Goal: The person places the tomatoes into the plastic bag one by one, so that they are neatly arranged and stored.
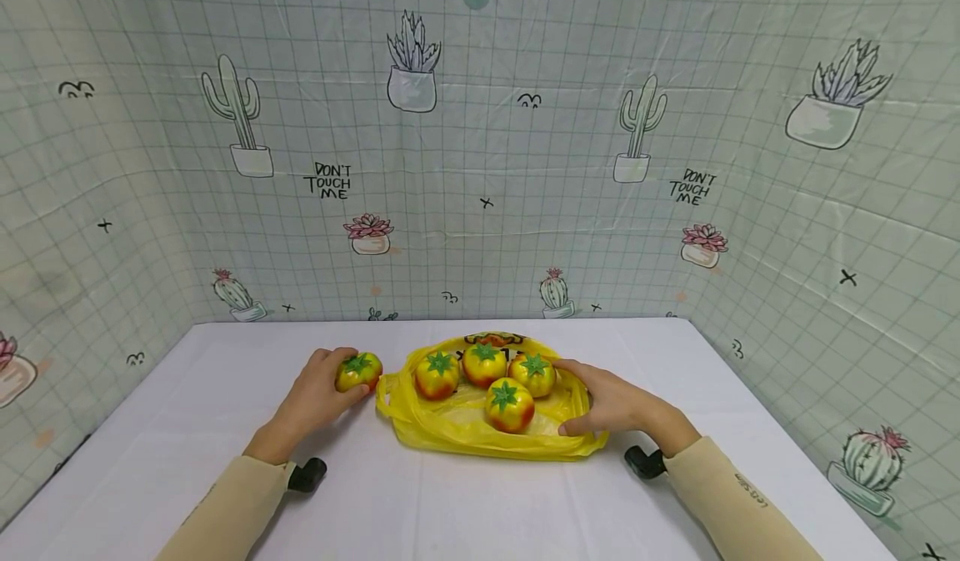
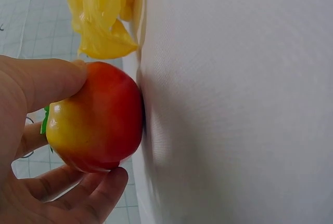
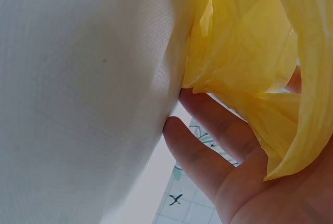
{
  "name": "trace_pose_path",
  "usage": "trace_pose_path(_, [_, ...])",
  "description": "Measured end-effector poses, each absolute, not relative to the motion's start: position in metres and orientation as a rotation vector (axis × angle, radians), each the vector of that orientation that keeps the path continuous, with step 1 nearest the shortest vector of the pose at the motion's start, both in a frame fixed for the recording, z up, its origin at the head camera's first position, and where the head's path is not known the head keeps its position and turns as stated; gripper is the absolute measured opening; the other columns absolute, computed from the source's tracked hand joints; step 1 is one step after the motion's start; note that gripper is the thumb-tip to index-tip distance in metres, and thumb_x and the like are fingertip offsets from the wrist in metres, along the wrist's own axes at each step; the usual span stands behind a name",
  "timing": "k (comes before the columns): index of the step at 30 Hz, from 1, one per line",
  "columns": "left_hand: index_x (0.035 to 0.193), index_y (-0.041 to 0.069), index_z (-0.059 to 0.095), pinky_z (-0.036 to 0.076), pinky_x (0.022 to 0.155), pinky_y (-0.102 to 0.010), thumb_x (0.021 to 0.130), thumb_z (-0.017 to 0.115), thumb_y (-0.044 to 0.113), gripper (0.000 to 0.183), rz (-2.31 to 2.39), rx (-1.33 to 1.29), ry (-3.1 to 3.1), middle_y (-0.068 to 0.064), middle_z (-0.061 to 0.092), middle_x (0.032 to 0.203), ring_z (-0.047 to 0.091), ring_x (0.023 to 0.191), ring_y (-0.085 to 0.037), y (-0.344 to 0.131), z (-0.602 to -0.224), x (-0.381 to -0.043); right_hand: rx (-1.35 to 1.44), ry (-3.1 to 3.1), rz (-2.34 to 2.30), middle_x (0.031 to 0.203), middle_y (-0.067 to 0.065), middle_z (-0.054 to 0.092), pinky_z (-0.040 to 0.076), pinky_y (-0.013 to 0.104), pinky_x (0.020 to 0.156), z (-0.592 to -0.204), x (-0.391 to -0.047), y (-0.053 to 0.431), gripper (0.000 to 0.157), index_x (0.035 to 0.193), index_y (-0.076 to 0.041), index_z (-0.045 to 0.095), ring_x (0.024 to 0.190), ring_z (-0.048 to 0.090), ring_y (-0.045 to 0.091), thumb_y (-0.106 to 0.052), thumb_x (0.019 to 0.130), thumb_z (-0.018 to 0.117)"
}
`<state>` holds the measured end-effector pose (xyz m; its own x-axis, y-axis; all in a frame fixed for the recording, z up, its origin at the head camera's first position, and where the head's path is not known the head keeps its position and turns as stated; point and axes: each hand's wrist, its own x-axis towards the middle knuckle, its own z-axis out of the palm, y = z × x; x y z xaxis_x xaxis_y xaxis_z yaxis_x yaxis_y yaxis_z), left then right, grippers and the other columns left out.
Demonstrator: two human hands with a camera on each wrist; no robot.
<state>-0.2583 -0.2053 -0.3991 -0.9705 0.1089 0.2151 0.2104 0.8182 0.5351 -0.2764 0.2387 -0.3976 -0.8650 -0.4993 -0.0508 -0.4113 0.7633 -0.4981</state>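
At the left of the bag, my left hand [image 1: 318, 390] grips a toy tomato [image 2: 99, 122], yellow and red with a green leafy top. Thumb and fingers lie on opposite sides of it, and it is at the white tabletop. A yellow plastic bag [image 1: 487, 443] lies spread in the middle, its mouth facing up. Several more toy tomatoes [image 1: 510, 407] sit in it, green tops upward. My right hand [image 1: 611, 398] holds the bag's right end, thumb and fingers wide apart. In the right wrist view, bag film [image 3: 244, 52] covers part of the palm and hides the thumb.
A white cloth covers the table [image 1: 480, 511]. Behind and on both sides hangs a grid-patterned curtain [image 1: 480, 152] printed with potted cacti. A dark wrist device [image 1: 307, 475] shows under the left sleeve, another [image 1: 645, 463] under the right. One bag handle [image 1: 385, 394] points toward the left hand.
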Motion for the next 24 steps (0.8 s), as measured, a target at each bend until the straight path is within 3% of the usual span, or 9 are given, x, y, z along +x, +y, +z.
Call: trace_pose_path(24, [0.130, 0.002, 0.050, 0.046, 0.088, -0.053, 0.084, 0.073, 0.020, 0.055, -0.847, -0.303, -2.729, -0.024, 0.045, 0.117, 0.051, 0.100, -0.036, -0.2009, -0.3898, -0.2534, -0.715, 2.781, -0.717, 0.149, 0.007, 0.037, 0.028, 0.055, 0.107, -0.3994, -0.2770, 0.2384, 0.096, 0.148, -0.020, 0.031, 0.135, 0.034, 0.030, -0.051, 0.070, 0.077])
